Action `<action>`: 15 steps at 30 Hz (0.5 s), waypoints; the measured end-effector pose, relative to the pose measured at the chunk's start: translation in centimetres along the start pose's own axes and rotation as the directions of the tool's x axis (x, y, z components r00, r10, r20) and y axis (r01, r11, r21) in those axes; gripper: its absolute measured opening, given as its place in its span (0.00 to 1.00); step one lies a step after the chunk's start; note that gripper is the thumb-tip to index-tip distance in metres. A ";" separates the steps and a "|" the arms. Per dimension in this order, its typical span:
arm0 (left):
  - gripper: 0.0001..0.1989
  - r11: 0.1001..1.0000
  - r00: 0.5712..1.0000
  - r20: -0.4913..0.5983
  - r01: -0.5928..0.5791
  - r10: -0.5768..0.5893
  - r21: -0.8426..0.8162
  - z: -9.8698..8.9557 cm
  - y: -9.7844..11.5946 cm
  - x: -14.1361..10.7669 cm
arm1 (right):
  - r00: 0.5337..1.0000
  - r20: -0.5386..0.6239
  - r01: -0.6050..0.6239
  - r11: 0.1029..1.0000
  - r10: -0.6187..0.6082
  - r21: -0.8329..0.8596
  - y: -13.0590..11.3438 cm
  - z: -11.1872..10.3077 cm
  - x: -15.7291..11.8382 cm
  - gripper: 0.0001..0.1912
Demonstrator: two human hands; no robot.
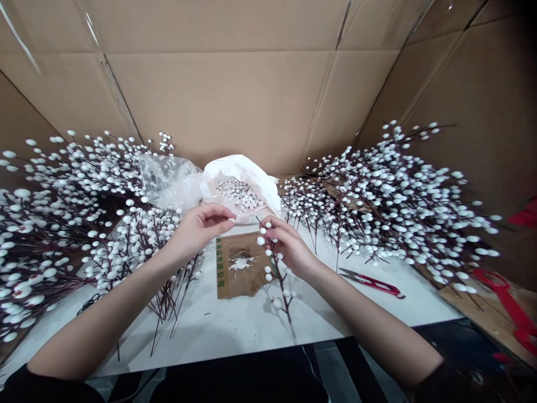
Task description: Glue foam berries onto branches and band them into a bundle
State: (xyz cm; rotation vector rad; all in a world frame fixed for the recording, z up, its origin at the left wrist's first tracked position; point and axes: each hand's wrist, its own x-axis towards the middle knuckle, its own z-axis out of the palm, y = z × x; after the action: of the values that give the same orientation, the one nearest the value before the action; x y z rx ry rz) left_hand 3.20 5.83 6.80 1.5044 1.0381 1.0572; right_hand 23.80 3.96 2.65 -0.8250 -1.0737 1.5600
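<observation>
The left hand (205, 224) is nearly closed, its thumb and forefinger pinched together on a small white piece (231, 221), too small to identify. Facing it, the right hand (291, 249) has its fingers curled round the upper part of a white-berry sprig (281, 282), whose dark stem slants down over the white tabletop (226, 338), berries along its length. Between and below the hands lies a flat cardboard piece (226, 285) with green printed characters down its left edge and a white smear (241, 263) near its middle. Just behind it, an open white bag (235, 162) holds loose white berries (239, 195), with a crumpled clear plastic bag (170, 182) against its left side. Bunches of berry stems crowd both flanks: a large left heap (75, 168), a smaller bunch (130, 240) beside the left forearm, and a broad right heap (390, 190). Red-handled snips (373, 281) lie near the right forearm, and red scissors (509, 308) sit farther right. A cardboard wall (222, 101) stands behind everything.
</observation>
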 end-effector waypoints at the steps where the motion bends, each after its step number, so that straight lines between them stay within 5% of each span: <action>1: 0.12 1.000 1.000 0.018 0.011 -0.011 0.028 0.0 -0.1 0.0 | 1.000 -0.003 0.001 1.000 -0.001 -0.014 0.1 -0.2 0.0 0.07; 8: 0.13 0.996 0.996 0.037 0.076 -0.077 0.043 0.3 -0.5 0.2 | 0.999 0.043 0.018 0.999 -0.016 -0.046 0.5 -0.5 -0.3 0.04; 15: 0.13 0.979 0.995 0.045 0.101 -0.094 -0.176 0.8 -1.5 0.2 | 0.997 0.073 -0.028 0.999 0.029 -0.019 1.6 0.1 -0.6 0.05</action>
State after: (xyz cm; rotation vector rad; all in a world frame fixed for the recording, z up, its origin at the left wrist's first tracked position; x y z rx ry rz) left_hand 3.91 6.04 5.22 1.3112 0.9558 1.0217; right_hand 23.32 3.26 1.20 -0.8039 -1.1349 1.6170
